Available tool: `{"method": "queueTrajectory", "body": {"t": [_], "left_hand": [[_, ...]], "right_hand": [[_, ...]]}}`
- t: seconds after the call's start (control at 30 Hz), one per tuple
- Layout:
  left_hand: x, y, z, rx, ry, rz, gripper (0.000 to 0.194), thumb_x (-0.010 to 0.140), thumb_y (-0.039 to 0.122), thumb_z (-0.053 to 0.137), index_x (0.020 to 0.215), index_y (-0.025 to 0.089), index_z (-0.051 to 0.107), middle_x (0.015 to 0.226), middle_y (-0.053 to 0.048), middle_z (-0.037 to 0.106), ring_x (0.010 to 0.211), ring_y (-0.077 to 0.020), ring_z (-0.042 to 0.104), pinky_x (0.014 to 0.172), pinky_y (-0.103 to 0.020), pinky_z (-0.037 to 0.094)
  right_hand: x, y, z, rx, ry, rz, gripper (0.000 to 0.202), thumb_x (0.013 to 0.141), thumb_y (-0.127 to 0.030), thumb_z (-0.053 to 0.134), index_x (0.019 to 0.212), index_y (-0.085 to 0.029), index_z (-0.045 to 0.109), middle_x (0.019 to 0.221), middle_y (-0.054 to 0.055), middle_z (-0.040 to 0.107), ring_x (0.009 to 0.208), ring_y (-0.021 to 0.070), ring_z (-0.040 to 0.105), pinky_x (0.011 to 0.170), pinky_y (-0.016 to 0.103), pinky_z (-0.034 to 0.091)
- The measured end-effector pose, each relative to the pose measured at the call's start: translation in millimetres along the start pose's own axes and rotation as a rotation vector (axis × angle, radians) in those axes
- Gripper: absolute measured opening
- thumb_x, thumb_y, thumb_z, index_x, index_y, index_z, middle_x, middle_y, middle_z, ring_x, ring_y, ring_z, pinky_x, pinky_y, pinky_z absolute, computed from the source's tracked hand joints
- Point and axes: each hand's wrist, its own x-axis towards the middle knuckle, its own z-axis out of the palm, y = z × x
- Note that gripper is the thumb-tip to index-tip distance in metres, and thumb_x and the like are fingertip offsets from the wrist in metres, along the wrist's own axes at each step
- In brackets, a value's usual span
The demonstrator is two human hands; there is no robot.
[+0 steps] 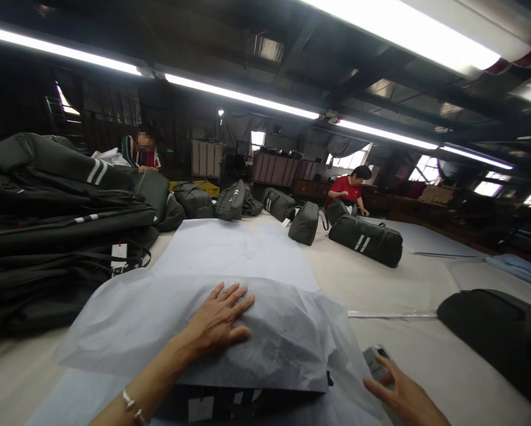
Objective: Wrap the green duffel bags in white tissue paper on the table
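Note:
Thin pale paper (274, 337) is draped over a dark bag (221, 405), whose lower edge with white tags shows at the bottom. My left hand (221, 322) lies spread on top of the paper, its fingers apart. To the right of the paper, my right hand (398, 390) is at a grey tape dispenser or similar device (378, 358), with thumb and fingers around its near part. The palm side of that hand is hidden. More pale sheets (234, 248) lie flat beyond the bag.
Dark bags are piled high at the left (61, 219). Several more stand along the far table, one with two white stripes (367, 239). Another dark bag (496, 331) lies at the right edge. A person in red (347, 189) and another person (143, 157) are farther back.

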Motion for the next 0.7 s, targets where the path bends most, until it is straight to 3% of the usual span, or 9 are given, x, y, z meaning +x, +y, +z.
{"method": "queueTrajectory", "body": {"t": [0.1, 0.2, 0.3, 0.47, 0.6, 0.7], "left_hand": [[-0.1, 3.9, -3.8, 0.007, -0.007, -0.011, 0.068, 0.09, 0.066, 0.047, 0.148, 0.032, 0.035, 0.155, -0.011, 0.036, 0.144, -0.0324, 0.029, 0.116, -0.056, 0.017], [-0.8, 5.3, -4.6, 0.012, 0.001, -0.014, 0.068, 0.09, 0.065, 0.05, 0.148, 0.032, 0.035, 0.155, -0.011, 0.037, 0.144, -0.0324, 0.03, 0.116, -0.056, 0.019], [-1.9, 5.8, -4.5, 0.007, 0.011, -0.009, 0.069, 0.089, 0.064, 0.053, 0.148, 0.032, 0.035, 0.155, -0.01, 0.037, 0.143, -0.0326, 0.03, 0.116, -0.057, 0.02], [-2.6, 9.4, -5.1, -0.015, 0.026, -0.016, 0.071, 0.087, 0.063, 0.057, 0.147, 0.03, 0.038, 0.154, -0.012, 0.039, 0.143, -0.0332, 0.031, 0.116, -0.057, 0.021], [-4.2, 9.4, -4.7, -0.037, 0.049, -0.005, 0.073, 0.086, 0.064, 0.057, 0.147, 0.028, 0.038, 0.154, -0.013, 0.037, 0.143, -0.0331, 0.031, 0.116, -0.057, 0.021], [-12.2, -0.2, -11.2, -0.049, 0.113, -0.075, 0.073, 0.088, 0.068, 0.049, 0.148, 0.029, 0.036, 0.156, -0.011, 0.034, 0.144, -0.0308, 0.029, 0.117, -0.055, 0.018]], "right_hand": [[6.3, -45.7, -1.7, -0.046, 0.099, -0.189, 0.066, 0.079, -0.068, 0.047, 0.125, -0.023, 0.063, 0.132, 0.012, 0.062, 0.122, 0.0334, 0.057, 0.107, 0.052, 0.041], [7.4, -108.3, 24.3, -0.014, 0.06, -0.451, 0.065, 0.091, -0.06, 0.027, 0.131, -0.02, 0.06, 0.146, 0.009, 0.05, 0.142, 0.0306, 0.033, 0.118, 0.059, 0.017], [-3.4, -144.5, 60.8, -0.01, 0.047, -0.59, 0.061, 0.098, -0.053, 0.02, 0.138, -0.022, 0.053, 0.152, 0.007, 0.042, 0.146, 0.0287, 0.023, 0.118, 0.063, 0.01], [-35.9, -145.6, 102.5, -0.155, 0.147, -0.81, 0.056, 0.1, -0.049, 0.03, 0.151, -0.025, 0.032, 0.156, 0.007, 0.034, 0.145, 0.0301, 0.025, 0.117, 0.063, 0.019], [-54.7, -136.9, 130.0, -0.345, 0.357, -0.99, 0.076, 0.094, -0.052, 0.046, 0.156, -0.023, 0.013, 0.157, 0.011, 0.03, 0.143, 0.0349, 0.03, 0.115, 0.061, 0.026], [-58.0, -125.6, 144.4, -0.427, 0.505, -1.112, 0.079, 0.093, -0.053, 0.046, 0.156, -0.018, 0.013, 0.154, 0.015, 0.035, 0.139, 0.037, 0.037, 0.113, 0.059, 0.029]]}}
